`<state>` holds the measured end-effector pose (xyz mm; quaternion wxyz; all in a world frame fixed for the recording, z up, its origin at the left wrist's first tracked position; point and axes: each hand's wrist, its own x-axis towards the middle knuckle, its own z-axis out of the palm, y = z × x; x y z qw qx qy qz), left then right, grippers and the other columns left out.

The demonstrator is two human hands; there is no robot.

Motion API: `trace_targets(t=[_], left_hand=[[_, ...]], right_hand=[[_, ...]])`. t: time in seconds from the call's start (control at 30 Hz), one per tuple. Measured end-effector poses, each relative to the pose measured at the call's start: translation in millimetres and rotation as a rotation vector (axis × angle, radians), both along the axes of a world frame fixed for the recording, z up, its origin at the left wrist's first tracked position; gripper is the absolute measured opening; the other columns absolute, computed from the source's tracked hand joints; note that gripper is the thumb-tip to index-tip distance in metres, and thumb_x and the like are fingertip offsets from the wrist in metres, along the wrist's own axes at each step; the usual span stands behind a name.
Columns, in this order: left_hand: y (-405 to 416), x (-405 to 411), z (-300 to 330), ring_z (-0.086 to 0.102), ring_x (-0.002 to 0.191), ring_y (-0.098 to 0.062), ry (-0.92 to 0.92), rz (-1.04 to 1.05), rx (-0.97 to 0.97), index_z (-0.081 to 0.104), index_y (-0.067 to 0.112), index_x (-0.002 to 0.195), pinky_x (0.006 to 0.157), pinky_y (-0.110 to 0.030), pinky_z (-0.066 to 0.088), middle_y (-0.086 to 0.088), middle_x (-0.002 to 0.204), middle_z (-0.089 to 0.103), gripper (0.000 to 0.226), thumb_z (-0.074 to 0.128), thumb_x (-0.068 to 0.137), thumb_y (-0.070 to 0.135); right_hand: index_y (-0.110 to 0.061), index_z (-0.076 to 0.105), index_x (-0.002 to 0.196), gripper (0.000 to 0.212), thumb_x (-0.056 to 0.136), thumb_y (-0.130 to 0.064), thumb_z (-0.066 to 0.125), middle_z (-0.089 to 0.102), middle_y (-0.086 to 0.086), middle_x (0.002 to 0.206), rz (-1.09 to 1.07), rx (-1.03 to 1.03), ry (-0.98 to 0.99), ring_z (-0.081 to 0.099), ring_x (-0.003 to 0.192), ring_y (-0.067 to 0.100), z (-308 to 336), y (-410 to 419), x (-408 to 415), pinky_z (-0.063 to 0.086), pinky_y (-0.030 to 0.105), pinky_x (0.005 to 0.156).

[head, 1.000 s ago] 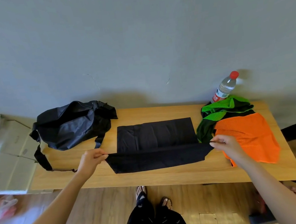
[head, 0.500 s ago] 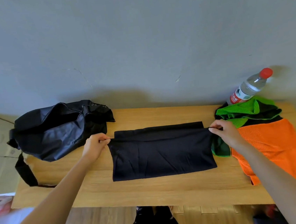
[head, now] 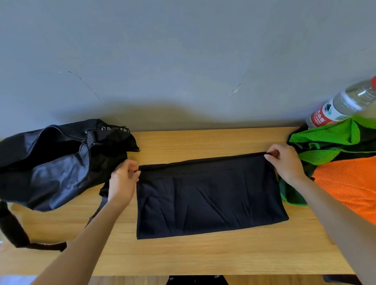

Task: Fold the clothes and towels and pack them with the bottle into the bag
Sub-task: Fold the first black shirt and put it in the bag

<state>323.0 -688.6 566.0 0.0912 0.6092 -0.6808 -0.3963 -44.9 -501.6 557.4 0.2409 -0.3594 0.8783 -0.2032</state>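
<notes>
On a wooden table (head: 194,253) against a grey wall, the left hand (head: 123,184) and right hand (head: 285,165) pinch the far corners of a folded black garment (head: 208,198) lying flat between the black bag (head: 50,163) and the mesh clothes (head: 357,171); the bottle (head: 345,102) stands far right.

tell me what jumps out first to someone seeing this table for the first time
The folded black cloth lies mid-table, its far corners pinched by the left hand and the right hand. At the right lies a bright orange mesh garment with a green mesh garment behind it and a clear red-capped plastic bottle by the wall. An open black fabric bag sits at the left.
</notes>
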Motion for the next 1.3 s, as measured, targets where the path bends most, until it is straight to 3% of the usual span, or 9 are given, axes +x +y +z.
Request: trace_targets(t=[0.07,0.2,0.4,0.57,0.67,0.87,0.93,1.03,1.3], left_hand=[[12,-5,2,0.057,0.091,-0.023,-0.114,-0.090,-0.160,0.053,0.011,0.118,0.075,-0.042,0.052,-0.006,0.115,0.051,0.032,0.062,0.087,0.006],[48,-19,9,0.051,0.101,-0.025,-0.226,-0.391,-0.444,0.054,0.013,0.119,0.066,-0.038,0.053,-0.008,0.112,0.048,0.042,0.071,0.080,0.012],[86,-34,-11,0.044,0.128,-0.033,-0.578,-0.761,-0.339,0.041,0.029,0.139,0.083,-0.057,0.050,-0.013,0.140,0.045,0.084,0.072,0.066,0.058],[71,-41,-19,-0.020,0.141,-0.027,-0.632,-0.894,-0.311,-0.017,0.037,0.143,0.111,-0.063,0.011,-0.008,0.157,-0.016,0.092,0.045,0.082,0.068],[50,-51,-13,-0.028,0.138,-0.023,-0.629,-0.984,-0.300,-0.025,0.039,0.138,0.113,-0.060,0.005,-0.004,0.155,-0.024,0.092,0.043,0.084,0.068],[49,-80,2,-0.009,0.145,-0.024,-0.582,-0.997,-0.342,-0.002,0.030,0.150,0.116,-0.055,0.009,-0.005,0.158,-0.004,0.086,0.051,0.087,0.056],[72,-90,6,0.012,0.144,-0.024,-0.431,-0.975,-0.429,0.021,0.024,0.149,0.115,-0.050,0.020,-0.007,0.154,0.021,0.075,0.056,0.087,0.049],[119,-106,0,0.038,0.124,-0.020,-0.130,-0.977,-0.522,0.051,0.019,0.129,0.097,-0.043,0.044,-0.004,0.129,0.050,0.058,0.069,0.078,0.042],[224,-156,-36,0.043,0.100,-0.013,0.108,-1.016,-0.422,0.053,0.026,0.111,0.080,-0.028,0.042,0.006,0.110,0.050,0.048,0.070,0.069,0.043]], right_hand=[[-0.009,0.060,0.100,0.016,0.085,-0.013,0.066,0.058,0.009,0.095,-0.008,0.008,0.048,0.055,0.094,0.027,2,-1,4,0.045,0.033,0.074],[-0.012,0.052,0.125,0.044,0.084,-0.017,0.067,0.052,0.013,0.117,0.214,-0.066,0.295,0.051,0.107,0.031,15,3,21,0.048,0.043,0.086],[-0.027,0.035,0.144,0.068,0.084,-0.046,0.059,0.032,0.004,0.150,0.819,0.002,0.424,0.028,0.138,0.026,-4,18,55,0.025,0.047,0.112],[-0.034,0.015,0.149,0.078,0.083,-0.060,0.048,0.008,-0.002,0.159,0.792,0.125,0.371,0.002,0.146,0.024,-22,34,60,0.010,0.052,0.116],[-0.032,0.019,0.149,0.085,0.079,-0.060,0.058,0.010,-0.001,0.159,0.719,0.120,0.349,0.003,0.146,0.026,-22,45,65,0.011,0.052,0.116],[-0.023,0.034,0.145,0.073,0.083,-0.042,0.066,0.028,0.005,0.153,0.580,0.021,0.283,0.020,0.143,0.028,-17,49,63,0.015,0.044,0.115],[-0.017,0.042,0.140,0.063,0.084,-0.031,0.067,0.040,0.008,0.144,0.493,-0.044,0.278,0.033,0.135,0.029,-11,47,56,0.028,0.044,0.111],[-0.013,0.049,0.132,0.053,0.083,-0.019,0.069,0.051,0.010,0.128,0.367,-0.056,0.288,0.046,0.120,0.030,-4,43,37,0.040,0.043,0.097],[-0.010,0.059,0.112,0.034,0.081,-0.019,0.070,0.056,0.010,0.113,0.238,0.030,0.279,0.049,0.106,0.031,-12,52,0,0.041,0.040,0.087]])
